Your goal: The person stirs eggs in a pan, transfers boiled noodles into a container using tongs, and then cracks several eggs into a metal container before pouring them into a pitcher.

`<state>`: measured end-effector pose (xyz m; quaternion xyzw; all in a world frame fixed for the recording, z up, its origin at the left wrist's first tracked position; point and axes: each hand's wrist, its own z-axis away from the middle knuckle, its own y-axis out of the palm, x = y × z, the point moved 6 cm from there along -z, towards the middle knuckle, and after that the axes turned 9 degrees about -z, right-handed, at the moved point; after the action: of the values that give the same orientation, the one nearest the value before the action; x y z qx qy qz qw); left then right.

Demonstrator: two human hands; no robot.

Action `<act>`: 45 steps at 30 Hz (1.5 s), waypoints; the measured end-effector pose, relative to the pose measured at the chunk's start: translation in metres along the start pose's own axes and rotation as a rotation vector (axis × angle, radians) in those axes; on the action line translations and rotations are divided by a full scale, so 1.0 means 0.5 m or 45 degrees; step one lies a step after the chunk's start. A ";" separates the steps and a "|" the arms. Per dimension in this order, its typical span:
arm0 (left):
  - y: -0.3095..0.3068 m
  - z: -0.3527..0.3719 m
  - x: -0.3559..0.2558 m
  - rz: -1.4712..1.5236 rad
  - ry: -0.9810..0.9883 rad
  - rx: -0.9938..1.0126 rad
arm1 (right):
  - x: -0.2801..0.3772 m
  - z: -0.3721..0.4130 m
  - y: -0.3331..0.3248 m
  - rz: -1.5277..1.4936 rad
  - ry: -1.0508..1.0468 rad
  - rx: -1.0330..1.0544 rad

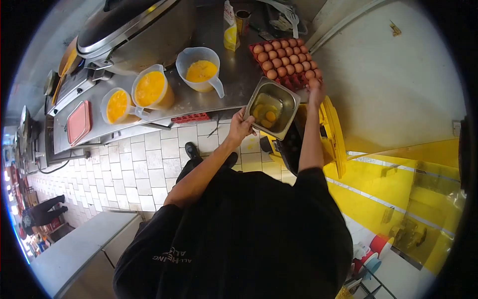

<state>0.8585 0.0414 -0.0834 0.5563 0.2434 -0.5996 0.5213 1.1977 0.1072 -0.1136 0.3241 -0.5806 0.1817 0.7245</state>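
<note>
Steel counter (234,74) above a white tiled floor (159,149).
Left hand (240,127) grips steel pan (290,103) of cracked eggs at counter edge; right hand (315,89) on egg tray (286,57) at 1 o'clock, grip unclear; yellow-filled jugs (152,88) at 11.

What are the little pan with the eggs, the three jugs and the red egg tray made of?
The pan looks like stainless steel: grey and shiny with reflections. The jugs seem cloudy plastic, since the yellow egg shows through their walls. The egg tray is red and moulded into cups, probably plastic, though dyed pulp is possible.
</note>
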 end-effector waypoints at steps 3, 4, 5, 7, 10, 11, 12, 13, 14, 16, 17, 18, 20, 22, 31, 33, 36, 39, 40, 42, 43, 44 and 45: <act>0.011 -0.011 0.014 -0.021 -0.002 0.027 | -0.021 0.126 -0.099 -0.908 0.078 -0.002; 0.014 -0.014 0.020 -0.032 -0.008 0.028 | -0.007 0.192 -0.099 -1.025 0.075 0.030; 0.023 -0.011 0.010 -0.032 0.004 0.066 | -0.012 0.230 -0.103 -1.033 0.057 0.007; 0.039 -0.018 0.030 -0.044 -0.019 0.105 | -0.039 0.301 -0.123 -0.688 0.056 -0.152; 0.065 -0.021 0.049 -0.026 -0.010 0.173 | 0.001 0.371 -0.113 -0.032 -0.413 -0.236; 0.067 -0.023 0.048 0.001 0.026 0.190 | 0.018 0.381 -0.123 -0.037 -0.417 -0.258; 0.072 -0.027 0.051 -0.008 0.023 0.205 | 0.021 0.388 -0.150 -0.240 -0.275 -0.445; 0.078 -0.027 0.058 -0.009 0.015 0.213 | 0.008 0.402 -0.175 -0.442 -0.127 -0.633; 0.086 -0.023 0.066 -0.007 0.005 0.223 | 0.006 0.412 -0.178 -0.446 -0.132 -0.655; 0.103 -0.024 0.073 0.038 0.009 0.253 | 0.038 0.398 -0.136 -0.003 -0.430 -0.287; 0.108 -0.023 0.074 0.092 0.012 0.252 | 0.044 0.397 -0.141 0.000 -0.476 -0.256; 0.111 -0.022 0.076 0.092 0.012 0.258 | 0.046 0.394 -0.151 0.000 -0.479 -0.262; 0.124 -0.016 0.070 -0.007 -0.006 0.290 | 0.035 0.391 -0.206 -0.363 -0.447 -0.543; 0.131 -0.014 0.078 0.009 -0.041 0.293 | 0.048 0.394 -0.215 -0.397 -0.433 -0.518; 0.147 -0.049 0.134 -0.115 -0.139 0.352 | 0.147 0.361 -0.064 1.145 -0.630 0.479; 0.155 -0.057 0.126 -0.157 -0.161 0.338 | 0.111 0.344 -0.052 1.311 -0.587 0.610; 0.166 -0.059 0.098 -0.153 -0.206 0.376 | 0.089 0.323 -0.054 1.466 -0.424 0.578; 0.168 -0.053 0.084 -0.066 -0.272 0.415 | 0.123 0.331 -0.032 1.493 -0.581 0.553; 0.168 -0.051 0.074 -0.136 -0.290 0.430 | 0.133 0.328 -0.031 1.466 -0.636 0.502; 0.169 -0.049 0.073 -0.201 -0.311 0.446 | 0.177 0.340 -0.002 1.706 -0.683 0.441; 0.171 -0.052 0.077 -0.165 -0.306 0.456 | 0.207 0.346 0.018 1.933 -0.732 0.377; 0.169 -0.056 0.087 -0.131 -0.303 0.464 | 0.230 0.351 0.030 1.934 -0.728 0.380; 0.164 -0.060 0.098 -0.130 -0.309 0.463 | 0.258 0.363 0.046 1.999 -0.848 0.375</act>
<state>0.9521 0.0225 -0.1129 0.5518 0.0948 -0.7217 0.4069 1.0855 -0.0143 0.0372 -0.0436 -0.7890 0.5984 0.1324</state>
